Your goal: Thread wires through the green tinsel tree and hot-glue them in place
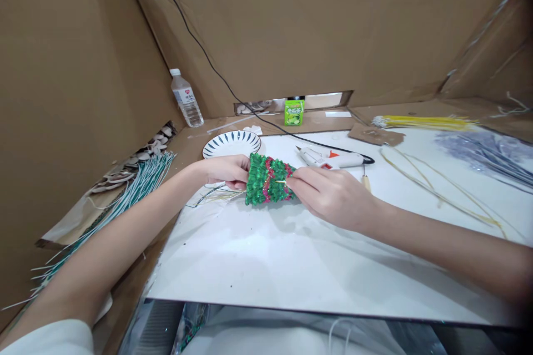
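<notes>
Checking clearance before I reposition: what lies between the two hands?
The green and red tinsel piece spans the gap between the left hand and the right hand, as the head view shows.

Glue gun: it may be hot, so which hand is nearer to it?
The right hand, just on the near side of the glue gun. The left hand is farther left, at the green tinsel piece's left end.
</notes>
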The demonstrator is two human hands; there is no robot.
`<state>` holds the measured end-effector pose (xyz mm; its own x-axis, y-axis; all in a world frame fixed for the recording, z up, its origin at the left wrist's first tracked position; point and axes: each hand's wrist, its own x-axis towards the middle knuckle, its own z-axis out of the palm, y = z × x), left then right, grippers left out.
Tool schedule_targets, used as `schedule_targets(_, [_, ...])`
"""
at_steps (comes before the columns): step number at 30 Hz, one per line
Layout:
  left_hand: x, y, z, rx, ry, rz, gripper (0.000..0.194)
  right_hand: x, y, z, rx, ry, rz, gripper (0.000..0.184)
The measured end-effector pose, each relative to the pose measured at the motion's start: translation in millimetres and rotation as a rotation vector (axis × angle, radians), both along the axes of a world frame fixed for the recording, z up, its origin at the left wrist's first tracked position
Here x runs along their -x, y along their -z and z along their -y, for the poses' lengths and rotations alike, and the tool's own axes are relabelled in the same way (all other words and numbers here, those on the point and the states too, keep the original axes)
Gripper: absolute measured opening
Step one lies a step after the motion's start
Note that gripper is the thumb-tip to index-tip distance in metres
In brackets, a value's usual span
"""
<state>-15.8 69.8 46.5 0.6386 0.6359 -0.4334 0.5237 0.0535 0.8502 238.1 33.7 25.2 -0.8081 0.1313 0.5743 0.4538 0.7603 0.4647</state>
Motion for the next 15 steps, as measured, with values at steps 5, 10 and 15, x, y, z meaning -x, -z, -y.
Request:
schedule_targets(5, [-2.2, -2.8, 1.0, -0.037, -0.003, 0.006, 0.020, 3.5, -1.9, -0.6, 0.033, 0.013, 0.038, 0.023])
schedule_targets(10, [-5.8, -2.5, 2.5, 0.022, -0.040, 0.029, 0.020, 7.3, -6.2, 0.9, 0.024, 0.039, 0.083, 0.023])
schedule_targets(15, [-8.4, 2.2, 2.4, 0.017, -0.049, 0.099, 0.018, 9.0, -5.8, 1.4, 0.060, 0.044, 0.084, 0.024])
